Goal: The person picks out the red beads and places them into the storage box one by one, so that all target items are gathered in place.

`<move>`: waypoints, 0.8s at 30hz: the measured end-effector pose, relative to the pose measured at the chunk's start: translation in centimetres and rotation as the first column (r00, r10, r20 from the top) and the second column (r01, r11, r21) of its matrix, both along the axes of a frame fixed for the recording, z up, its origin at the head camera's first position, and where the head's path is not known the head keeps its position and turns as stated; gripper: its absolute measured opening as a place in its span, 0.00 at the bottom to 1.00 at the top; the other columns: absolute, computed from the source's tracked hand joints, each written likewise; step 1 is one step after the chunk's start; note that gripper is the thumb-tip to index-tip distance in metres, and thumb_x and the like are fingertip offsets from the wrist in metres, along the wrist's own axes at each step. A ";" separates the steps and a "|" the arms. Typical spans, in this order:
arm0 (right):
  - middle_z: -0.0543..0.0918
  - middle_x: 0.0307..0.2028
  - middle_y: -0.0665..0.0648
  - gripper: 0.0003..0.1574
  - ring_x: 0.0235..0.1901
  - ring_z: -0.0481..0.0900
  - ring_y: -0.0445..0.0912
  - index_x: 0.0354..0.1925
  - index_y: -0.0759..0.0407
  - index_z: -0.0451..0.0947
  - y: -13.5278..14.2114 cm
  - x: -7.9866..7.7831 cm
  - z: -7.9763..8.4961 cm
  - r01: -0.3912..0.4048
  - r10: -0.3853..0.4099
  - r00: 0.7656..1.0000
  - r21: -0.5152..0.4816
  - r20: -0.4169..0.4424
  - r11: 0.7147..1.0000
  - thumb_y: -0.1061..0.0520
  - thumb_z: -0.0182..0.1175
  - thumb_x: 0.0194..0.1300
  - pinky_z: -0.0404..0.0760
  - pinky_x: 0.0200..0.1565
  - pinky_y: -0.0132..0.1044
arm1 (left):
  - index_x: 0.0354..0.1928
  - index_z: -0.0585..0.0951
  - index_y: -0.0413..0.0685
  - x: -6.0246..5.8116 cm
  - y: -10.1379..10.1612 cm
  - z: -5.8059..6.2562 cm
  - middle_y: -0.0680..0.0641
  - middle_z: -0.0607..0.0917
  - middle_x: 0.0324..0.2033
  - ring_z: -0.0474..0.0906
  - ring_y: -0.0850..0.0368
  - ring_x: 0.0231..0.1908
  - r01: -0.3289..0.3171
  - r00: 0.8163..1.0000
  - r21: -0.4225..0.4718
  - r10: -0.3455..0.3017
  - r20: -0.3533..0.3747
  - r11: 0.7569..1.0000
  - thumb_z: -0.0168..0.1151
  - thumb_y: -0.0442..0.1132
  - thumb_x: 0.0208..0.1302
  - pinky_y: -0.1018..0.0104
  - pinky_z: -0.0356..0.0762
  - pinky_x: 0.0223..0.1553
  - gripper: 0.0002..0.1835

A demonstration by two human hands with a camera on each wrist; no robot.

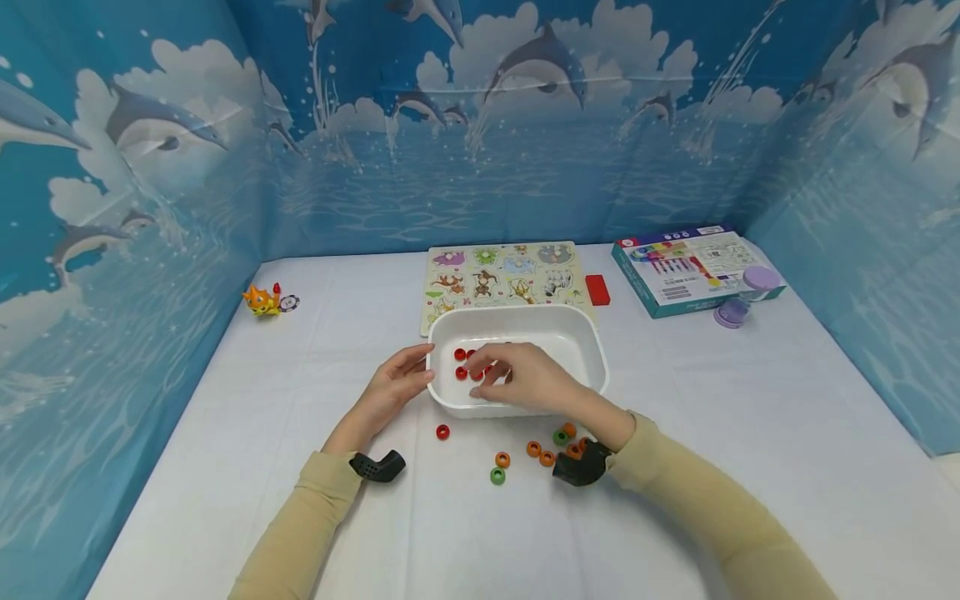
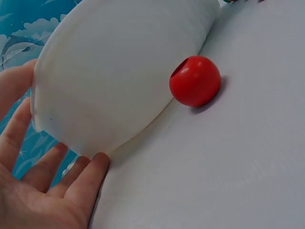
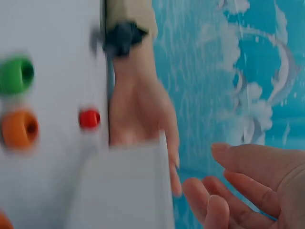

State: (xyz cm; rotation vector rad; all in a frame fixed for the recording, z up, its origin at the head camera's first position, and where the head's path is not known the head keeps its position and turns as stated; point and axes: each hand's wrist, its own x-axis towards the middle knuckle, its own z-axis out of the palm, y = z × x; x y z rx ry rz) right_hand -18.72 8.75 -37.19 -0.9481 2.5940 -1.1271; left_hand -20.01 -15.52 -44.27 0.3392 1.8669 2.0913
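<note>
A white plastic basin (image 1: 570, 346) stands mid-table with several red beads (image 1: 461, 355) in its left part. My left hand (image 1: 390, 385) rests against the basin's left end; its fairly straight fingers touch the outer wall and rim in the left wrist view. Over the basin, my right hand (image 1: 534, 377) hovers with loosely bent fingers apart and nothing showing between them; it covers some of the beads. One red bead (image 2: 195, 81) lies on the cloth by the basin's near side. Orange beads (image 1: 533, 449) and green beads (image 1: 497, 476) lie in front, some behind my right wrist.
Behind the basin lies an animal puzzle board (image 1: 501, 279), with a red block (image 1: 597, 290) beside it. A flat box (image 1: 697, 271) and a purple-lidded container (image 1: 732, 312) sit at back right. An orange toy figure (image 1: 262, 301) stands at far left. Dolphin-print curtains (image 1: 480, 192) surround the table.
</note>
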 end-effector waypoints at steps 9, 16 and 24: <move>0.81 0.35 0.46 0.17 0.28 0.76 0.32 0.44 0.51 0.77 -2.7 4.6 -3.2 -0.068 0.078 0.993 -0.113 0.087 0.991 0.52 0.64 0.54 0.77 0.29 0.27 | 0.62 0.58 0.34 0.1 0.0 0.1 0.37 0.59 0.62 0.55 0.45 0.61 0.026 1.000 0.030 -0.025 -0.011 0.999 0.53 0.29 0.61 0.62 0.65 0.55 0.27; 0.79 0.42 0.49 0.25 0.30 0.76 0.32 0.51 0.58 0.74 -3.6 5.2 -6.4 -0.083 0.078 0.995 -0.087 -0.058 0.993 0.53 0.63 0.54 0.75 0.28 0.24 | 0.62 0.58 0.33 0.1 -0.1 0.0 0.37 0.58 0.63 0.55 0.45 0.62 0.035 0.999 0.040 -0.034 -0.024 0.999 0.51 0.28 0.62 0.62 0.65 0.55 0.27; 0.79 0.42 0.43 0.21 0.30 0.73 0.33 0.49 0.52 0.77 -4.1 4.6 -8.4 -0.062 0.057 0.990 -0.036 -0.126 0.997 0.55 0.63 0.55 0.73 0.30 0.21 | 0.62 0.60 0.36 0.0 -0.2 -0.1 0.40 0.60 0.62 0.56 0.49 0.61 0.025 1.000 0.032 -0.024 -0.020 0.999 0.53 0.30 0.61 0.62 0.64 0.56 0.27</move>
